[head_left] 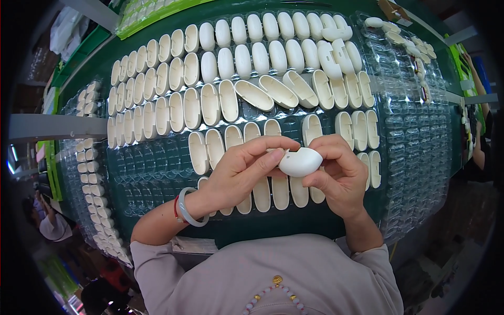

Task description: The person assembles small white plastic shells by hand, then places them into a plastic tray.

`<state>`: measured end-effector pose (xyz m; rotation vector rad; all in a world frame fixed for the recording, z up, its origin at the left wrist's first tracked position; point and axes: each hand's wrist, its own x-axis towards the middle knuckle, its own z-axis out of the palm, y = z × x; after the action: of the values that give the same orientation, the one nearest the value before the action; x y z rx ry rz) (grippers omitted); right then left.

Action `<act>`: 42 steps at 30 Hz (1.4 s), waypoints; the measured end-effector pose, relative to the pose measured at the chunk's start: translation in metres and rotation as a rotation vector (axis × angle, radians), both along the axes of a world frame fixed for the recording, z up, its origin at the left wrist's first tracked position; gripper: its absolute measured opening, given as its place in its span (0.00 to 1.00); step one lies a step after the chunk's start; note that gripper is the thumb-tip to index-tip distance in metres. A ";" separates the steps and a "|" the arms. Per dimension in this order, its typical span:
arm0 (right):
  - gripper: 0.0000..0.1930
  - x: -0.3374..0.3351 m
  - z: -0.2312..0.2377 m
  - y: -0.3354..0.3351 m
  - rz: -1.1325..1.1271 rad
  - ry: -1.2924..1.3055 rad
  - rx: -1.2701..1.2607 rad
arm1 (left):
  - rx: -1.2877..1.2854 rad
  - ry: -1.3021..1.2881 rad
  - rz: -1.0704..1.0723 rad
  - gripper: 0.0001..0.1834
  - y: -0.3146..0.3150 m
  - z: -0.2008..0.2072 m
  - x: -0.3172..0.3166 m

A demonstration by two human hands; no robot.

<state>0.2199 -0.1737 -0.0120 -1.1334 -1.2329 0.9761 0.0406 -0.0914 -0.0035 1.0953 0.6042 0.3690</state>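
Note:
A glossy white oval plastic shell [300, 164] with a notch in its edge is held up between both hands, above the near rows of the table. My left hand [247, 167] pinches its left end with thumb and fingertips. The right end sits between the thumb and bent fingers of my right hand [340, 176]. Beneath and around the hands stand open cream half shells [262, 195], hollow side up. Farther back, a row of closed-side-up white shells [242, 60] lies in clear plastic trays. Several tilted half shells [278, 92] rest in the middle row.
Clear blister trays [415, 168] are piled on the right, with loose small white parts [412, 44] at their far end. Another tray of small cream parts [94, 184] runs along the left. A grey metal bar [63, 128] juts in from the left. Other people sit at the sides.

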 end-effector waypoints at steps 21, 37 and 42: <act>0.14 0.001 0.001 0.001 -0.006 -0.182 0.054 | 0.325 0.099 -0.210 0.23 0.005 0.004 -0.002; 0.12 -0.001 0.002 -0.004 -0.010 -0.202 0.039 | 0.194 0.063 -0.233 0.25 0.003 0.006 -0.004; 0.09 -0.001 0.007 -0.001 -0.142 -0.114 -0.066 | 0.483 0.123 -0.121 0.29 0.004 0.008 -0.006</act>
<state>0.2191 -0.1750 -0.0051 -1.3255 -1.2005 0.8600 0.0349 -0.0876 0.0041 1.6197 0.5677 0.3530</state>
